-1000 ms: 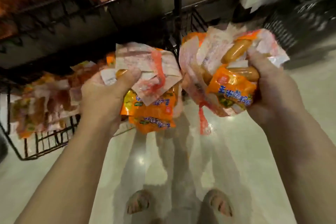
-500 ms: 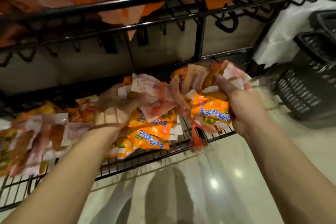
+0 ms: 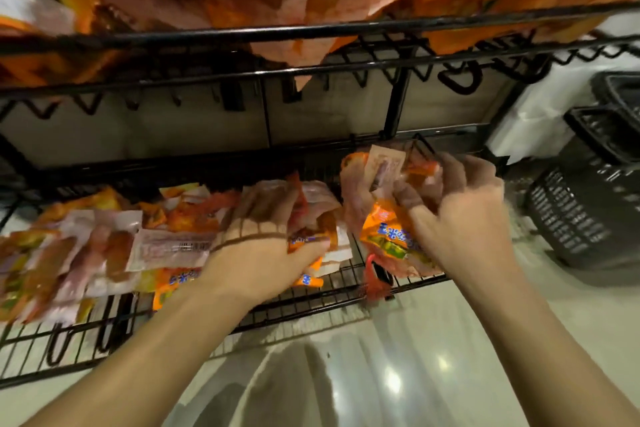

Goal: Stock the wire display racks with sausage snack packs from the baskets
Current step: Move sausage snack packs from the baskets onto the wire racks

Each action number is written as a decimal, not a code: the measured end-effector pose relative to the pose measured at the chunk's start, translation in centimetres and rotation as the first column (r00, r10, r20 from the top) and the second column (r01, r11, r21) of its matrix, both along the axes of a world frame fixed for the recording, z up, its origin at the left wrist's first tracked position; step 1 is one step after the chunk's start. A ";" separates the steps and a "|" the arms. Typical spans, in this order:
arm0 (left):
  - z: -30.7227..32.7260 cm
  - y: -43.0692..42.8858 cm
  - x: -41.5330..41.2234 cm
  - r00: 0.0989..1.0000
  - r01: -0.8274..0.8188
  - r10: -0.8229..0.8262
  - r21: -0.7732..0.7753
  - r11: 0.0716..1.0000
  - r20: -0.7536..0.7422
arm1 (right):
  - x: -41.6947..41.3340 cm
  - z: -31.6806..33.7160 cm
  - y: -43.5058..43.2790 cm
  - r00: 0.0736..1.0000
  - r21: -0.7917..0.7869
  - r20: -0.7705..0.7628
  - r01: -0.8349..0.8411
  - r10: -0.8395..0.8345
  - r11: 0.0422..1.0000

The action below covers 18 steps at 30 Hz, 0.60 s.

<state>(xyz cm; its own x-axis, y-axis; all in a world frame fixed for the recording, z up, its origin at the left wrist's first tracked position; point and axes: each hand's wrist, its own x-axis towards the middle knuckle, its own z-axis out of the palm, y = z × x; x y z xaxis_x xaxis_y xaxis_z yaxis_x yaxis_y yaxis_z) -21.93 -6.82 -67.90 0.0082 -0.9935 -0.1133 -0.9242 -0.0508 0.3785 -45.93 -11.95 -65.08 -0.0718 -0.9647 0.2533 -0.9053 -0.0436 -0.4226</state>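
sausage snack packs [image 3: 386, 234] are clamped in the right hand [image 3: 460, 222]; left hand [image 3: 259, 253] lies on other packs [image 3: 313, 215] beneath it, grip too blurred to tell.

Blurred hands [image 3: 266, 253] [image 3: 464, 225] perhaps clutch the smeared packs [image 3: 384, 236].

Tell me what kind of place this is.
Most likely a retail shop, at a snack display. A tiered black wire rack holds heaps of sausage snack packs, and stacked black plastic baskets stand beside it on a glossy floor.
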 end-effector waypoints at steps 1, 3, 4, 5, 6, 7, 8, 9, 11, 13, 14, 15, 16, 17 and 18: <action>0.0 0.1 -0.4 0.997 0.019 -0.022 0.030 0.999 0.079 | 0.2 -0.2 0.3 0.997 0.017 -0.072 -0.031 0.032 0.999; -0.7 0.1 -0.9 0.990 0.019 -0.024 0.034 0.999 0.139 | 0.9 -0.9 1.0 0.974 0.052 -0.192 -0.108 0.116 0.993; -1.3 0.1 -1.0 0.989 0.015 -0.018 0.020 1.000 0.144 | 1.1 -1.4 1.3 0.957 0.081 -0.243 -0.139 0.155 0.987; -1.6 0.1 -1.1 0.989 0.010 -0.008 -0.009 1.000 0.151 | 1.2 -1.8 1.3 0.935 0.127 -0.299 -0.162 0.193 0.979; -2.0 -0.2 -1.3 0.991 0.010 -0.004 -0.047 0.999 0.135 | 1.1 -2.2 1.2 0.919 0.168 -0.333 -0.163 0.212 0.972; -2.1 -0.3 -1.4 0.992 0.020 -0.009 -0.086 0.996 0.123 | 0.9 -2.7 0.9 0.911 0.184 -0.347 -0.169 0.225 0.968; -2.4 -0.6 -1.6 0.992 0.030 -0.012 -0.135 0.990 0.128 | 0.8 -3.0 0.5 0.909 0.186 -0.349 -0.173 0.230 0.967; -2.6 -1.0 -1.8 0.992 0.036 -0.015 -0.165 0.986 0.125 | 0.5 -3.5 0.2 0.910 0.176 -0.348 -0.173 0.226 0.969; -2.6 -1.8 -2.0 0.995 0.024 -0.007 -0.164 0.986 0.103 | 0.3 -4.1 -0.6 0.912 0.163 -0.353 -0.163 0.212 0.973; -2.9 -2.1 -1.9 0.995 0.008 0.009 -0.172 0.985 0.102 | 0.6 -4.3 -1.0 0.904 0.150 -0.376 -0.158 0.204 0.976; -2.8 -2.1 -2.0 0.993 0.011 0.008 -0.170 0.985 0.115 | 0.8 -4.1 -1.1 0.903 0.157 -0.378 -0.153 0.203 0.976; -2.4 -1.9 -2.1 0.992 0.008 0.012 -0.158 0.987 0.127 | 0.9 -3.8 -1.3 0.907 0.165 -0.369 -0.152 0.204 0.974; -2.1 -1.6 -2.1 0.989 -0.001 0.021 -0.130 0.992 0.147 | 1.0 -3.4 -1.3 0.916 0.192 -0.344 -0.149 0.208 0.970; -1.3 -1.2 -2.2 0.985 -0.010 0.023 -0.078 0.997 0.168 | 1.1 -2.9 -1.2 0.928 0.215 -0.309 -0.144 0.207 0.966; -0.5 -0.8 -2.3 0.980 -0.026 0.028 -0.011 1.000 0.195 | 1.2 -2.2 -0.8 0.946 0.243 -0.260 -0.131 0.195 0.961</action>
<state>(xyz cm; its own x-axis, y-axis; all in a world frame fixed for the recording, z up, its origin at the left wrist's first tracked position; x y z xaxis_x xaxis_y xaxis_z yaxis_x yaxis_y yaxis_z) -24.21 -7.57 -68.36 0.0564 -0.9935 -0.0986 -0.9786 -0.0746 0.1919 -44.72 -12.76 -67.30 0.1342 -0.9907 0.0209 -0.9760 -0.1358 -0.1701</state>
